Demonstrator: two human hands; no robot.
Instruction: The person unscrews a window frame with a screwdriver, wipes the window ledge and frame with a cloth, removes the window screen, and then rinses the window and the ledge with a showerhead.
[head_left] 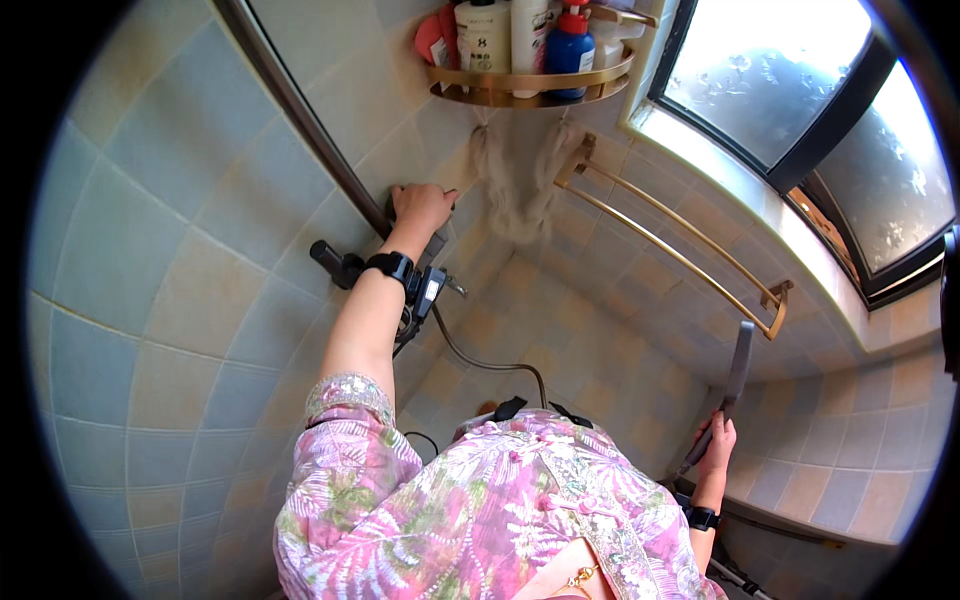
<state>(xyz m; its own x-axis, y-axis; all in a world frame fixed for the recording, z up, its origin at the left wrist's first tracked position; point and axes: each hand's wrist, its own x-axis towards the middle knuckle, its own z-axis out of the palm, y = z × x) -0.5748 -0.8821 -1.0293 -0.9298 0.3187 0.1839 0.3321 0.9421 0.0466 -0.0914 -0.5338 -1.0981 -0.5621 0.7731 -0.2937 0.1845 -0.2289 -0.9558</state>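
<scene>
My left hand (422, 208) reaches to the tiled wall, its fingers curled over a dark shower fitting (437, 246) beside a metal riser pipe (300, 110). The fingers partly hide that fitting. Just below it, a black cylindrical knob (335, 262) sticks out from the wall. A flexible shower hose (480, 362) curves down behind my body. On the right, my right hand (717, 442) is closed around the dark handle of a long, flat grey tool (739, 365). The tool points upward, toward the end of the towel rail; its exact kind I cannot tell.
A gold corner shelf (530, 98) at the top holds several bottles. Beneath it hangs a fuzzy beige loop (515, 205). A gold double towel rail (670, 245) juts from the right wall, below a black-framed frosted window (770, 80). A pale ledge (830, 500) lies at lower right.
</scene>
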